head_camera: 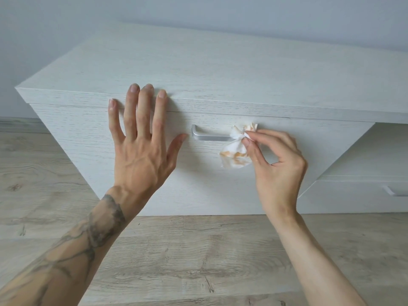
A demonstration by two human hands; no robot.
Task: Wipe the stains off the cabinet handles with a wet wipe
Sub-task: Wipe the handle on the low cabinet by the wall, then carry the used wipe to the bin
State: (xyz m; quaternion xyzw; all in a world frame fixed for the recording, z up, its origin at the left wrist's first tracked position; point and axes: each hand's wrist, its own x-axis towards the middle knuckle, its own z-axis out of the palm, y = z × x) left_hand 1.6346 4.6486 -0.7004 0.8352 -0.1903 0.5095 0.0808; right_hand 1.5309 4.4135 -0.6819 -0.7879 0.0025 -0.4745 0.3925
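Note:
A silver bar handle [207, 135] runs across the front of a white wood-grain cabinet drawer [92, 138]. My right hand [273, 166] pinches a crumpled white wet wipe [235, 149] with orange-brown stains, wrapped around the handle's right end, which it hides. My left hand [141, 138] lies flat on the drawer front just left of the handle, fingers straight and spread, fingertips reaching the cabinet's top edge.
The cabinet top [198, 69] stands against a pale wall. A lower section at the right has another drawer with a silver handle [395, 191] under an open shelf. Light wood-look flooring [198, 250] lies below.

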